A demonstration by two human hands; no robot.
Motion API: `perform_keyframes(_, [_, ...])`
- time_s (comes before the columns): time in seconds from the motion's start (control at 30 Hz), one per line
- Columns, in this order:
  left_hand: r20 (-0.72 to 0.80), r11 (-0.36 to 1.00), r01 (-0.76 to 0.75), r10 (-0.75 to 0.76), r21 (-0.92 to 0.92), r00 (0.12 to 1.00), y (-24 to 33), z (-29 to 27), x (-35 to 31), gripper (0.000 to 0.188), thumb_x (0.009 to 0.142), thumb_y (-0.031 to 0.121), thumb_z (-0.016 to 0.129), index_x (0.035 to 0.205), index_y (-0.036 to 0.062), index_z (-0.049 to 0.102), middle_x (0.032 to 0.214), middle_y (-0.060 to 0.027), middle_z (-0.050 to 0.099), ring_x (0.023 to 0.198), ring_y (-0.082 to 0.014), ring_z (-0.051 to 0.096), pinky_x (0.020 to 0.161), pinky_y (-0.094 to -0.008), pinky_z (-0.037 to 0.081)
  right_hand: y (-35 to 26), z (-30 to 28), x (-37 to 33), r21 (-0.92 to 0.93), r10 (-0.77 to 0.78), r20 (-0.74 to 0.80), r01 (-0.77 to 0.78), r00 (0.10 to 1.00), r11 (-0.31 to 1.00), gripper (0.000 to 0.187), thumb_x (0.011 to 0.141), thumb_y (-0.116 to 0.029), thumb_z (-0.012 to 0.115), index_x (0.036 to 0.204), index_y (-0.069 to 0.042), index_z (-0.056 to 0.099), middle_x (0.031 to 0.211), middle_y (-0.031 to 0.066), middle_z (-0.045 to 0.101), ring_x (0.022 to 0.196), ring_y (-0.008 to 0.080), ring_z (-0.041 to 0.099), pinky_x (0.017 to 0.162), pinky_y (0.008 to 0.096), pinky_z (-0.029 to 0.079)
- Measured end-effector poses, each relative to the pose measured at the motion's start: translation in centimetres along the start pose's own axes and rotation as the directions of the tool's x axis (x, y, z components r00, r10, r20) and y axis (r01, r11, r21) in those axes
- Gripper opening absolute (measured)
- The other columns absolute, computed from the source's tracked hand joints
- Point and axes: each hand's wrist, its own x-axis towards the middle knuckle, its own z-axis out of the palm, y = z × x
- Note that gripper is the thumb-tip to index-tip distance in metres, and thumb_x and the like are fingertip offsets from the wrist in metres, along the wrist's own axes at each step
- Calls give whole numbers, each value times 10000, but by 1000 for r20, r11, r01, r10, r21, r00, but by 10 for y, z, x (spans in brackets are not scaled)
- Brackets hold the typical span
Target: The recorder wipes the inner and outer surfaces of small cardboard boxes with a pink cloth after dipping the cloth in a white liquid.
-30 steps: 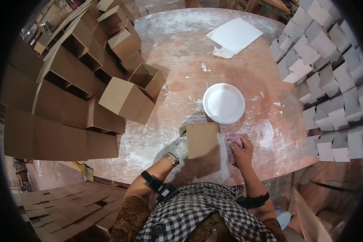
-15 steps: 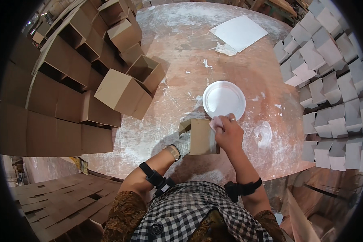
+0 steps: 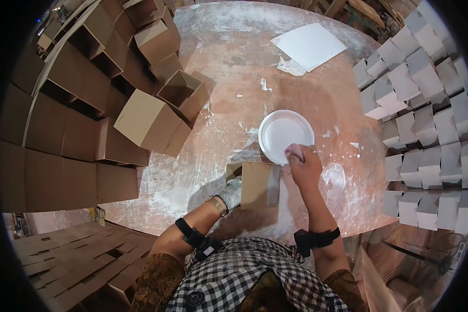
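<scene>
My left hand, in a pale knit glove, reaches into the open left side of a small brown cardboard box and holds it; its fingers are hidden inside. A greyish, wet-looking band runs down the right part of the box's upper face. My bare right hand pinches a pinkish wad, a sponge or cloth I cannot tell apart. The wad is over the lower right rim of a round white dish with a pale coating inside. The dish lies just beyond the box.
Plain brown boxes are stacked at the left, with two loose ones beside them. White-coated boxes stand in rows at the right. A white sheet lies at the back of the scratched, white-smeared table.
My right hand has moved from the box's right edge to the dish, carrying the pink wad. My left hand still holds the box. The view has shifted slightly.
</scene>
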Motion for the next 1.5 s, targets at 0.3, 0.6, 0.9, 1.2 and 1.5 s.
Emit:
perform_keyframes(0.3, [-31, 994, 73, -76, -77, 997, 4, 2, -2, 376, 863, 321, 507, 1133, 65, 566, 1086, -164, 604, 997, -301, 578, 827, -391, 459, -1, 18, 44, -442, 116, 409, 85, 905, 893, 186, 725, -205, 600, 841, -68, 651, 914, 152, 594, 777, 334, 618, 674, 426, 493])
perform_keyframes(0.6, [22, 962, 165, -164, -217, 986, 19, -3, -1, 389, 872, 363, 493, 1106, 66, 583, 1047, -148, 626, 966, -291, 597, 790, -392, 472, 7, -12, 33, -122, 212, 323, -181, 922, 976, 220, 717, -229, 613, 847, -54, 642, 888, 152, 597, 800, 340, 601, 708, 420, 476])
perform_keyframes(0.9, [-46, 945, -5, -11, -327, 999, -37, 32, 11, 386, 850, 355, 525, 1101, 69, 587, 1023, -142, 631, 941, -294, 602, 785, -391, 473, -3, -34, -31, -228, 58, 262, 3, 963, 974, 187, 704, -127, 627, 886, -91, 650, 880, 134, 595, 738, 314, 612, 640, 394, 498])
perform_keyframes(1.2, [-3, 1000, 7, -7, -15, 1000, 42, -20, 7, 340, 841, 328, 542, 1058, 75, 609, 990, -144, 642, 916, -286, 614, 759, -379, 479, -46, -11, -66, -25, -123, 140, 128, 982, 991, 263, 657, -84, 640, 918, -109, 634, 873, 119, 588, 723, 316, 619, 592, 364, 511])
perform_keyframes(1.5, [80, 975, 82, -101, 205, 992, 49, -29, 1, 321, 840, 310, 519, 1024, 66, 620, 934, -160, 652, 866, -303, 633, 711, -406, 493, -37, -14, -105, 40, -382, 31, 381, 924, 924, 271, 660, -93, 637, 931, -83, 633, 830, 168, 584, 675, 326, 607, 556, 387, 499])
